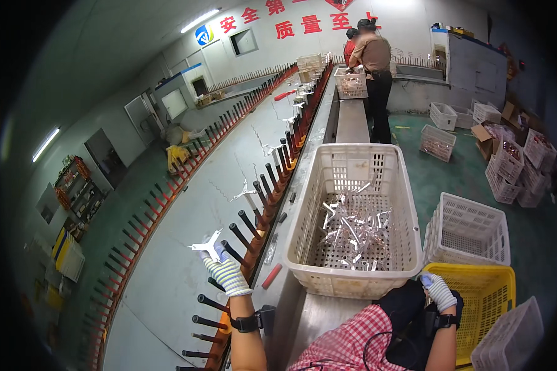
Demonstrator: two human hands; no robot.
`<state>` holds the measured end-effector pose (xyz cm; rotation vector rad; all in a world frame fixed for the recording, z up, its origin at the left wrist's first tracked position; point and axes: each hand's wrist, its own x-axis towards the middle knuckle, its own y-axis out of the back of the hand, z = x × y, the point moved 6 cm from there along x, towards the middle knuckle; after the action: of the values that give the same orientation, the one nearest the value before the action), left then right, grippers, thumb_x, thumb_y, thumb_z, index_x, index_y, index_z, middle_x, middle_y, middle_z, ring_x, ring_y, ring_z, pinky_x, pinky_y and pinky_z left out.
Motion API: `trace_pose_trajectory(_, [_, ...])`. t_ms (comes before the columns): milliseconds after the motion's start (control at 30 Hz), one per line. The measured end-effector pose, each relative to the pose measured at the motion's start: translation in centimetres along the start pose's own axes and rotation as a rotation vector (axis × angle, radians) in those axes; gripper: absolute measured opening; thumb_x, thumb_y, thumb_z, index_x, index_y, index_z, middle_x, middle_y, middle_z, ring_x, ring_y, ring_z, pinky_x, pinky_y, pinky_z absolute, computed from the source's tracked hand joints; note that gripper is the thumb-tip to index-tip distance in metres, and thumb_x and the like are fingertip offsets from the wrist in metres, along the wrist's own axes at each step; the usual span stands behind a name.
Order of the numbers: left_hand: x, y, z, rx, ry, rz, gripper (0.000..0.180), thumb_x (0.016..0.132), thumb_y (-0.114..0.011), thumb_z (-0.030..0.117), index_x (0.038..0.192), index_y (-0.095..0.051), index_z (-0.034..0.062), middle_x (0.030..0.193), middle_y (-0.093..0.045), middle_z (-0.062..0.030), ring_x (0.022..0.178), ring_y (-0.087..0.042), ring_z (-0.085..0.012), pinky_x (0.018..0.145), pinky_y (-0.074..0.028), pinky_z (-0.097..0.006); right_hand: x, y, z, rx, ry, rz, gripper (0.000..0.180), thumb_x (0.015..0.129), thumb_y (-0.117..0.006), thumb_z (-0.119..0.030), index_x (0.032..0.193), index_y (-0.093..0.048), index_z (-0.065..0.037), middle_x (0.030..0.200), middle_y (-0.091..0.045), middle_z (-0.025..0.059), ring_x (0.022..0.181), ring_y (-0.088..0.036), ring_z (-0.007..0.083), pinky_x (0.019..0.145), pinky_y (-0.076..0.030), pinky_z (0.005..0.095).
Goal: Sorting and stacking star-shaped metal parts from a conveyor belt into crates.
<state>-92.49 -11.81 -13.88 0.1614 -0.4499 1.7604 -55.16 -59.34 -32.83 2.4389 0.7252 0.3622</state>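
My left hand point(226, 275), in a striped glove, reaches over the grey line surface beside the row of black-tipped rods. Its fingers are closed on a white Y-shaped part point(208, 245). More such white parts, one of them a Y-shaped piece point(244, 191), stand farther along the line. My right hand point(439, 292), gloved the same way, is curled by my lap at the edge of the yellow crate point(473, 271); what it holds, if anything, cannot be made out. Before me a large white crate point(294, 263) contains many small white and metallic pieces point(353, 232).
Black-tipped rods point(244, 222) run along both sides of the line. A red cylinder point(271, 276) lies on the metal ledge. White crates point(467, 226) stand at the right. Two people point(372, 55) work at the far end beside another crate point(351, 85).
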Motion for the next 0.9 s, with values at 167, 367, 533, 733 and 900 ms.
trace_pose_trajectory(167, [-2.1,-5.6,2.1,-0.11,-0.06,-0.247,0.018,0.086,-0.053,0.008,0.102,-0.057,0.0008,0.093,-0.061,-0.0064,0.083,-0.056,-0.0151,0.074,-0.045,-0.028,-0.1,0.2,0.1,-0.001,-0.057,-0.028,0.02,0.088,-0.047,-0.015,0.092,-0.061,-0.002,0.067,-0.053,-0.0014,0.052,-0.042,0.0078,0.048,-0.037,0.0239])
trace_pose_trajectory(367, [-0.8,-7.6,-1.2,-0.2,-0.009,-0.09,0.029,0.087,-0.053,0.011,0.113,-0.052,-0.0016,0.108,-0.059,-0.0102,0.094,-0.056,-0.0178,0.085,-0.041,-0.028,-0.2,-0.3,1.0,0.014,-0.155,-0.045,0.02,0.084,-0.055,-0.016,0.09,-0.061,0.002,0.083,-0.063,0.0147,0.075,-0.058,0.0268,0.072,-0.045,0.0333])
trace_pose_trajectory(533, [-2.5,-5.0,-1.9,-0.122,-0.125,0.104,0.03,0.088,-0.051,0.01,0.115,-0.05,-0.0011,0.111,-0.057,-0.0107,0.097,-0.054,-0.0197,0.087,-0.04,-0.029,-0.7,0.3,-2.1,0.055,-0.086,-0.043,0.021,0.087,-0.049,-0.018,0.089,-0.061,-0.001,0.067,-0.054,-0.0002,0.055,-0.045,0.0102,0.052,-0.039,0.0269])
trace_pose_trajectory(733, [-2.1,-2.2,-1.9,0.621,-0.112,0.089,0.035,0.089,-0.048,0.021,0.115,-0.05,-0.0025,0.116,-0.053,-0.0172,0.103,-0.05,-0.027,0.09,-0.037,-0.035,-0.3,0.4,-2.9,0.028,0.036,0.023,0.022,0.087,-0.05,-0.017,0.088,-0.061,0.002,0.07,-0.056,0.0021,0.061,-0.047,0.012,0.058,-0.042,0.0275])
trace_pose_trajectory(900, [-0.3,1.0,-2.1,0.202,-0.045,0.168,0.024,0.086,-0.051,0.016,0.1,-0.059,-0.0022,0.1,-0.062,-0.0164,0.084,-0.057,-0.0261,0.074,-0.043,-0.035,-0.4,-0.1,-1.4,0.031,-0.041,-0.014,0.021,0.087,-0.05,-0.016,0.09,-0.061,0.002,0.073,-0.058,0.0022,0.063,-0.048,0.0129,0.059,-0.042,0.0285])
